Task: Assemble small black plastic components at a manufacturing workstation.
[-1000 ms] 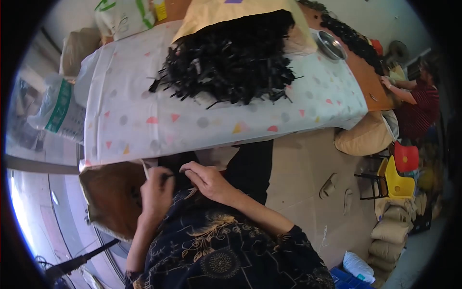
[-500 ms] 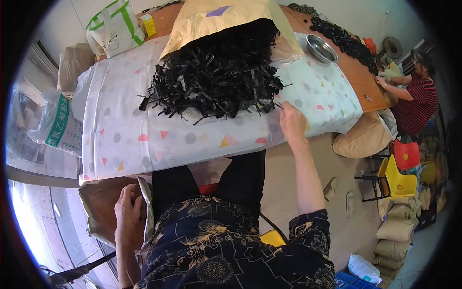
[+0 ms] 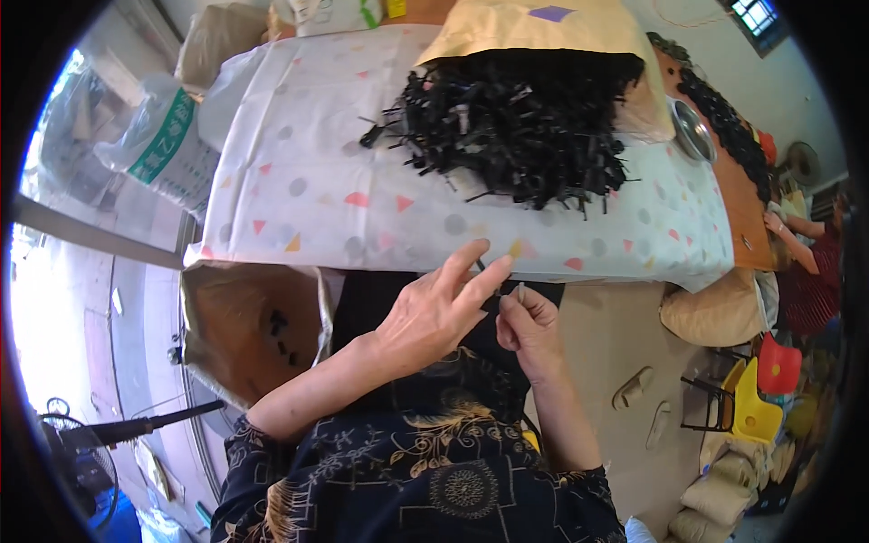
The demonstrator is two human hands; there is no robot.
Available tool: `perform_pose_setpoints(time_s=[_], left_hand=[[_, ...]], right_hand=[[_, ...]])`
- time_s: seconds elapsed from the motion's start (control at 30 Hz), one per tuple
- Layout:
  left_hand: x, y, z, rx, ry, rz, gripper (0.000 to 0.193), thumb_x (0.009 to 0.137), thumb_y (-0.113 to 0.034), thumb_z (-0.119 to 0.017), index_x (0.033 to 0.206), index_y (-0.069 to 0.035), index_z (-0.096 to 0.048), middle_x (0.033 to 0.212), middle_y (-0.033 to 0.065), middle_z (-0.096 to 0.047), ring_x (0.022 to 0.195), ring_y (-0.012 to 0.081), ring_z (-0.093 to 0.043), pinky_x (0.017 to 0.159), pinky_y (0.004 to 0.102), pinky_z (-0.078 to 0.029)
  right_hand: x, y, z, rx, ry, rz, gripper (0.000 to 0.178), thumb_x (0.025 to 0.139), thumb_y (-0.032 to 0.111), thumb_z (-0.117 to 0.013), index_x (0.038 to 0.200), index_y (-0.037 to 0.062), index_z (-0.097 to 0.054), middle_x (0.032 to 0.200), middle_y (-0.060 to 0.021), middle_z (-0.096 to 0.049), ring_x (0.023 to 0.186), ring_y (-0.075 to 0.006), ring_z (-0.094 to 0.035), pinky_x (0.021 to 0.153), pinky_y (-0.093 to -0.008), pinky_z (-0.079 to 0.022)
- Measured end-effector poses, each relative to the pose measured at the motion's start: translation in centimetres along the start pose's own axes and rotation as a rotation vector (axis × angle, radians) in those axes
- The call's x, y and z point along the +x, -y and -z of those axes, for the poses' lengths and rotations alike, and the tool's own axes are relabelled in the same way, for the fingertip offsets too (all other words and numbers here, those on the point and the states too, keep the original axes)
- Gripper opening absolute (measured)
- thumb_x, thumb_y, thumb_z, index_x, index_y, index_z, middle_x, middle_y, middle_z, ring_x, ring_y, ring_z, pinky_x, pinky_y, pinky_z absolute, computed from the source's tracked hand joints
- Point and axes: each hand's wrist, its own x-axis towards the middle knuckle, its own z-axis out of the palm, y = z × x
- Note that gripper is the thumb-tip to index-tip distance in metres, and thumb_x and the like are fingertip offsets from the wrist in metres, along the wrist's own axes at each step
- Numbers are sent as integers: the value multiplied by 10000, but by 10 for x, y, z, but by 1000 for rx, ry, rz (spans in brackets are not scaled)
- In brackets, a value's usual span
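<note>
1. Hands meet just below the near edge of the tabletop (image 3: 272, 190), which is draped in a white cloth dotted with pastel triangles and circles.
2. Left hand (image 3: 434, 312) has its thumb and forefinger pinched together, the other fingers fanned out straight toward the cloth's hem; right hand (image 3: 529, 326) is curled into a loose fist with its fingertips pressed together.
3. Between the two grips sits a small dark piece (image 3: 501, 291), thin and hard to make out against the person's dark lap; both hands touch it, and it is too small to tell its exact shape.
4. Heaped on the cloth, well beyond the hands, is a pile of black strips (image 3: 516, 127), stiff, glossy and jagged, spilling from the mouth of a tan sack (image 3: 534, 27).
5. A round metal bowl (image 3: 692, 131) rests just right of the pile, with more black pieces (image 3: 724, 118) strung along the bare brown tabletop past it.
6. At the person's left, beside the knee, stands an open brown bag (image 3: 244, 326) with a few black bits lying inside.
7. A second person's arm (image 3: 797, 253) shows at the far right end, above red and yellow plastic stools (image 3: 760, 389).
8. Dark patterned sleeves with gold print cover the wearer's upper arms.
</note>
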Motion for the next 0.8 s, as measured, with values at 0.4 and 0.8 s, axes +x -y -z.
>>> perform_pose_setpoints(time_s=[0.4, 0.8], left_hand=[[-59, 37, 9, -17, 10, 249, 542, 737, -27, -676, 1230, -35, -451, 980, 160, -599, 830, 345, -627, 675, 405, -524], [-73, 38, 5, -637, -65, 651, 414, 818, 39, -622, 1183, -45, -445, 724, 31, -519, 639, 76, -494, 595, 234, -424]], right_hand=[[14, -33, -57, 121, 216, -295, 256, 951, 280, -576, 762, 108, -553, 587, 43, -477, 462, -32, -391, 410, -192, -275], [19, -58, -64, -628, 205, 384, 234, 1002, 206, -443, 973, -5, -538, 651, -55, -532, 556, -98, -465, 510, -253, -387]])
